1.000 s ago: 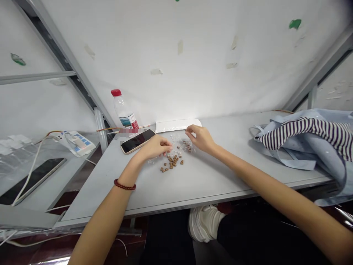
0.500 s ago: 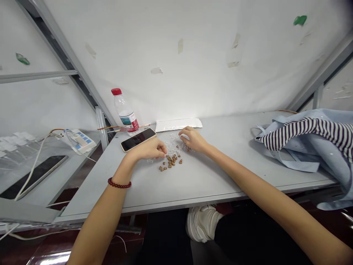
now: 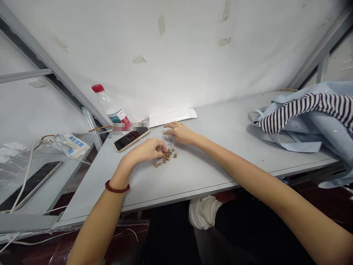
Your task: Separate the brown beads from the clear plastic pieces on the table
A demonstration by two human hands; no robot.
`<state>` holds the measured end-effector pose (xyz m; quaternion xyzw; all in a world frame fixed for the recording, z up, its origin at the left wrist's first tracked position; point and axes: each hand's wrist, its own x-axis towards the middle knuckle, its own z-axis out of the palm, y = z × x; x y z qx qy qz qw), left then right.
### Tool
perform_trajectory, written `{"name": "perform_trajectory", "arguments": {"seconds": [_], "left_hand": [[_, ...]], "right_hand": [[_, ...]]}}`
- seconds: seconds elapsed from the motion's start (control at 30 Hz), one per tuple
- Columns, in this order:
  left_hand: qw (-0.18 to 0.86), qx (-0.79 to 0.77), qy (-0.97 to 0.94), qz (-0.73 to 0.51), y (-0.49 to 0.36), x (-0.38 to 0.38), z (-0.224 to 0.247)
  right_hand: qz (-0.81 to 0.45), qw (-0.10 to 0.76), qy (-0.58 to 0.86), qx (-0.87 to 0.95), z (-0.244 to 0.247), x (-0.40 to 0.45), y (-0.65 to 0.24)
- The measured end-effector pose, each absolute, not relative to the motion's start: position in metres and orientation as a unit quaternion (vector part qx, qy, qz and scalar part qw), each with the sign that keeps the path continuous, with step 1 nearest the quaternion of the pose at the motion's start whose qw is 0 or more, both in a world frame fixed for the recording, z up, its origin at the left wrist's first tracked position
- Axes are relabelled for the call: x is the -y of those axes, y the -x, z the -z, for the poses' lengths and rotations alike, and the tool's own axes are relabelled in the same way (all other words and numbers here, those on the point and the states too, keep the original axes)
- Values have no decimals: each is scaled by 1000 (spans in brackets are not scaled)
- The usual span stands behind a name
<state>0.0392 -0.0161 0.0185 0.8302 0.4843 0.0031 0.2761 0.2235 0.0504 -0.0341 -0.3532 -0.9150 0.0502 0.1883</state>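
Observation:
Small brown kibble-like pieces (image 3: 167, 156) lie in a loose heap on the grey table (image 3: 193, 171). My left hand (image 3: 149, 149), with a red beaded bracelet at the wrist, is at the left edge of this heap. Its fingers are curled with thumb and forefinger close together; whatever is between them is too small to tell. Behind the heap are small clear plastic pieces (image 3: 172, 145), partly covered by my hands. Over them is my right hand (image 3: 180, 133), palm down with its fingers spread and apparently touching some of them.
Left of my hands lie a phone (image 3: 131, 139) and a red-capped bottle (image 3: 111, 106). A flat white packet (image 3: 173, 117) rests by the wall. Blue cloth with a striped band (image 3: 306, 114) covers the right end. A power strip (image 3: 74, 146) and cables are further left.
The camera view has shifted. My left hand has come closer to the brown heap, its fingertips now at the pieces. My right hand has moved left, its fingers stretched further over the clear pieces.

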Motion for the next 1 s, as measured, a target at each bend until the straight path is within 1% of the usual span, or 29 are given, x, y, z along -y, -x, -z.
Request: {"name": "perform_trajectory", "arguments": {"seconds": [0.13, 0.23, 0.4, 0.47, 0.53, 0.63, 0.73, 0.83, 1.0], "left_hand": [[269, -493, -827, 15, -40, 15, -18], [278, -500, -820, 13, -40, 15, -19], [299, -507, -808, -23, -37, 17, -23], [305, -524, -792, -71, -35, 17, -24], [299, -542, -771, -150, -34, 14, -22], [274, -549, -727, -307, -36, 8, -16], [273, -531, -676, -432, -39, 3, -10], [283, -510, -660, -475, -42, 0, -4], [279, -496, -667, -481, -43, 2, -5]], "right_hand": [[-73, 159, 364, 915, 34, -49, -220], [-62, 149, 356, 920, 36, -51, -218], [-45, 158, 360, 918, 37, -53, -219], [-56, 188, 367, 909, 35, -51, -221], [-91, 238, 373, 892, 31, -47, -222], [-191, 309, 370, 855, 25, -39, -223], [-281, 349, 355, 821, 20, -31, -221], [-329, 372, 326, 805, 19, -25, -217], [-390, 389, 316, 773, 21, -22, -214]]}}
